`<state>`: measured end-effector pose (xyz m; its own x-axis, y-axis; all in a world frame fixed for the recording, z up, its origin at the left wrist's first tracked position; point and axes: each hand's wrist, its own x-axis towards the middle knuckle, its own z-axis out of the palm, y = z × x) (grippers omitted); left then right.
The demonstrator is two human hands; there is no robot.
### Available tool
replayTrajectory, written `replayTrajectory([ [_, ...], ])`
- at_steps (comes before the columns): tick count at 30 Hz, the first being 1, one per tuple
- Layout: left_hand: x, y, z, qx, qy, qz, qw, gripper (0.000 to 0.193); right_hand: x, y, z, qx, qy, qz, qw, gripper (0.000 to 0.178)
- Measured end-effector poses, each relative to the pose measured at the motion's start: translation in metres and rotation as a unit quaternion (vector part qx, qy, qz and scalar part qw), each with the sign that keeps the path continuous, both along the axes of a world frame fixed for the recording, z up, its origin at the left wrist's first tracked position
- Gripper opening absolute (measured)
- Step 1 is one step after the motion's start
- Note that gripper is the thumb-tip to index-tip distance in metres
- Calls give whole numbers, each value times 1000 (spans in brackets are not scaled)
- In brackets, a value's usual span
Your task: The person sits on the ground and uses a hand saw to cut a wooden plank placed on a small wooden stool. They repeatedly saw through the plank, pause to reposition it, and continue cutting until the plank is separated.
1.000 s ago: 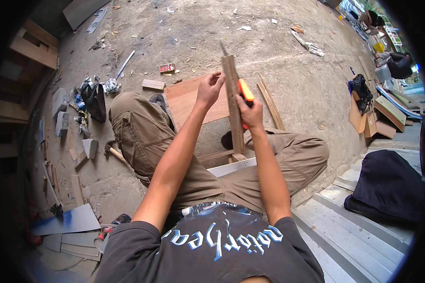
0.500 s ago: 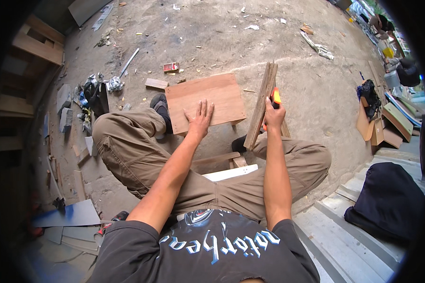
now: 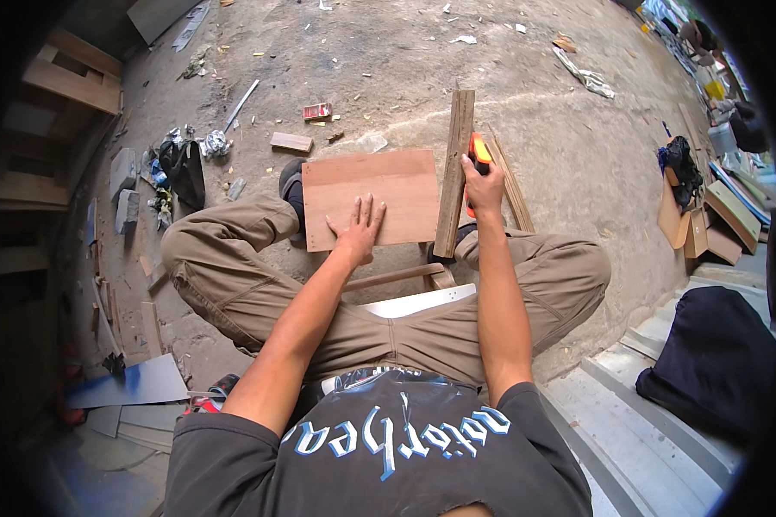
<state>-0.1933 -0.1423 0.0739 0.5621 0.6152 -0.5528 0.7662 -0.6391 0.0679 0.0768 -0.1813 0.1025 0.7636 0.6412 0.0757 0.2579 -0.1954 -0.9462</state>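
My left hand lies flat with its fingers spread on a reddish-brown wooden box or panel, set between my feet. My right hand is closed round an orange-and-black handle whose tool kind I cannot make out. Along that hand's left side runs a long wooden strip, close to the panel's right edge; the handle overlaps it, and I cannot tell whether my fingers grip the strip too. Another thin wooden strip lies on the floor to the right of my hand.
A small wood block and a red box lie beyond the panel. Crumpled foil and grey blocks lie to the left, boards lean at the right. A white-topped stool is under me; a dark bag rests at lower right.
My right hand has moved a little left and away from me, with the handle and long strip. The strip stands straighter, nearer the panel. The panel has turned squarer under my left hand.
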Motion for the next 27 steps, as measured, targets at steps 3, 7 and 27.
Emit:
replayTrajectory([
  [3,4,2,-1,10,-59,21,998,86,-2,-1,0,0,0,7,1000,32],
  [7,17,35,-7,12,-215,108,971,52,-7,-2,14,35,-27,1,999,32],
  [27,42,0,1,75,-122,-81,986,84,-10,8,-20,-93,-30,7,995,37],
])
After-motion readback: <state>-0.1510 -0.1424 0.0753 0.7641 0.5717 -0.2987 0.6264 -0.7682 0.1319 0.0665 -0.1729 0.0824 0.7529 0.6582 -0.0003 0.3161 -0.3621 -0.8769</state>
